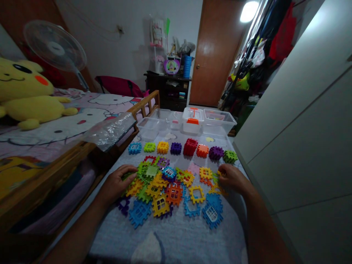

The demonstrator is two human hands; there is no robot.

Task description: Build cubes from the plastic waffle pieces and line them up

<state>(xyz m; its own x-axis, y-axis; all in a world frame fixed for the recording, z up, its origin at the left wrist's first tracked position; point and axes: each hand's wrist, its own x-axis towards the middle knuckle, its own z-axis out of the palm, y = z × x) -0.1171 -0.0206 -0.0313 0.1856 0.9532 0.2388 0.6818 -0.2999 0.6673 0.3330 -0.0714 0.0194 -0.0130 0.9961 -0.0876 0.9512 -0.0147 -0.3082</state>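
A loose pile of colourful plastic building tiles with notched edges lies on the cloth-covered table, among them an orange window tile [174, 193], a yellow window tile [161, 205] and a blue tile [140, 213]. At the pile's left side, my left hand [117, 184] has its fingers curled round a green tile [128, 176], which they partly hide. My right hand [234, 179] pinches a yellow tile [220, 173] at the right edge of the pile. Close to it lie another yellow tile [205, 173] and a blue tile with a white window [212, 212].
Behind the pile runs a row of stacked tiles sorted by colour, including a red stack [190, 147] and a purple stack [216, 153]. Clear plastic bins [149, 128] and a lidded box with an orange handle [193, 123] stand farther back. A wooden bed rail [79, 156] borders the left.
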